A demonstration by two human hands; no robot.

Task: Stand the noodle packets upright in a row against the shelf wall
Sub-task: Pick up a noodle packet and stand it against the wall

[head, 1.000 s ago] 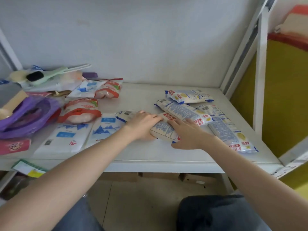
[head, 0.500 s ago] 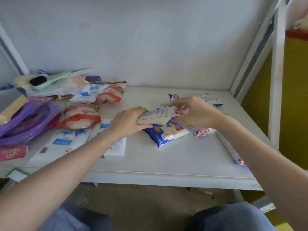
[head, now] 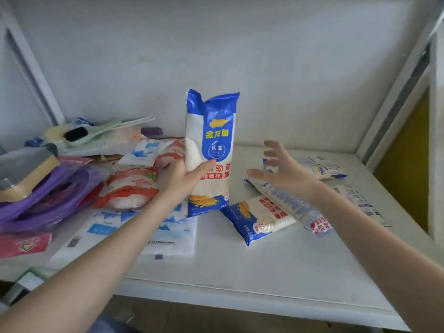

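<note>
Noodle packet (head: 209,150), blue-and-white, stands upright mid-shelf with your left hand (head: 185,179) clamped round its lower left side, bottom edge on or just above a flat white bag (head: 134,234), well short of the back wall (head: 264,68). Your right hand (head: 281,170) hovers beside it, fingers spread, gripping nothing, over the flat packets (head: 260,218). First stand-up looks underway; next, slide it back until it touches the wall, then fetch another.

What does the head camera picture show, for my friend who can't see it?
A person's left hand holds a blue-and-white noodle packet upright on a white shelf. The open right hand hovers above other noodle packets lying flat. Other bags and a purple item clutter the left side.
</note>
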